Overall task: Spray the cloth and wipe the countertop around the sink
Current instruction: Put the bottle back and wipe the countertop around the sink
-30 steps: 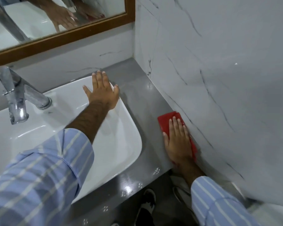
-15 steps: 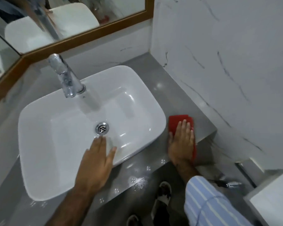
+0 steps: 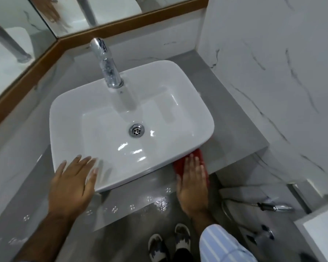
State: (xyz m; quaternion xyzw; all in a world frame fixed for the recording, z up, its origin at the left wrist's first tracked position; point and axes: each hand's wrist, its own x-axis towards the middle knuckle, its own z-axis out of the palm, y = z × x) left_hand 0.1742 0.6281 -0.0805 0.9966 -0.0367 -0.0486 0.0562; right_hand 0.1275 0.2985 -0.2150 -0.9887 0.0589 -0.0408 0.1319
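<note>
You had the grey bench (image 3: pixel 233 118) running under and around the white sink (image 3: pixel 106 133), which sat on top of it with its chrome tap (image 3: pixel 107 65) at the back rim and the drain (image 3: pixel 136 130) in the middle of the bowl. A wood-framed mirror (image 3: pixel 110 8) ran along the wall behind. Your left hand (image 3: pixel 72 184) lay flat on the sink's near left corner, fingers (image 3: pixel 83 163) spread apart and gripping nothing. Your right hand (image 3: pixel 192 186) pressed palm-down on the red cloth (image 3: pixel 180 166), fingers together and laid straight across it. The cloth sat on the bench at the sink's near right corner, its far edge tucked just under the bowl's rim.
</note>
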